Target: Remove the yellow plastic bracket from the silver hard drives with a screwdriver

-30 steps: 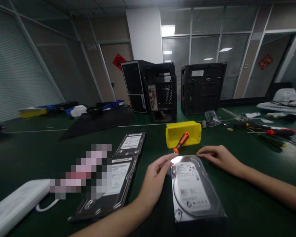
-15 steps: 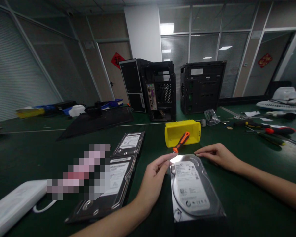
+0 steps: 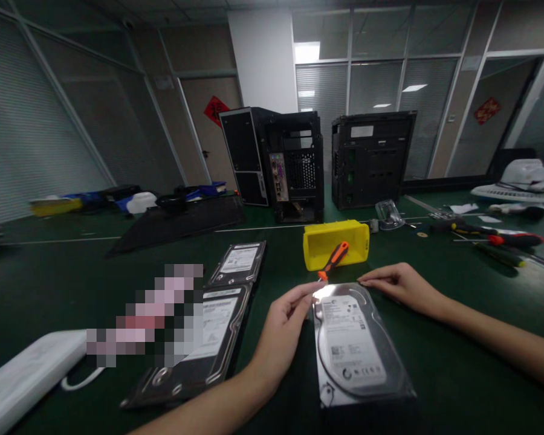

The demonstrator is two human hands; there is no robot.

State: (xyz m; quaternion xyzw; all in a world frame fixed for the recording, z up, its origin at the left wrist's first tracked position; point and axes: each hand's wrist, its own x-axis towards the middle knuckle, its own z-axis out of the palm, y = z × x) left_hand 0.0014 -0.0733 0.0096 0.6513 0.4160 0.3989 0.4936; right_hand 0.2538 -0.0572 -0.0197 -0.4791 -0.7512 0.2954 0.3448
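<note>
A silver hard drive [image 3: 351, 344] with a white label lies on the green table in front of me. My left hand [image 3: 292, 311] is at its far left corner, finger and thumb closed on the edge. At the far right corner is my right hand [image 3: 396, 284], its thumb and fingertips pinched together; whether they grip the drive or something small is unclear. An orange and black screwdriver [image 3: 336, 258] leans on a yellow bin [image 3: 314, 248] just beyond the drive, its shaft pointing down toward my left fingertips. Left of my forearm lie two more hard drives, a larger one [image 3: 213, 338] and another [image 3: 238, 260] behind it.
Two black computer cases [image 3: 294, 163] [image 3: 374, 160] stand at the back. Pliers [image 3: 501, 257] and a red-handled screwdriver [image 3: 514, 240] lie on the right. A white box [image 3: 31, 362] sits front left, near a blurred-out pink patch. A clear plastic piece [image 3: 388, 215] is beyond the bin.
</note>
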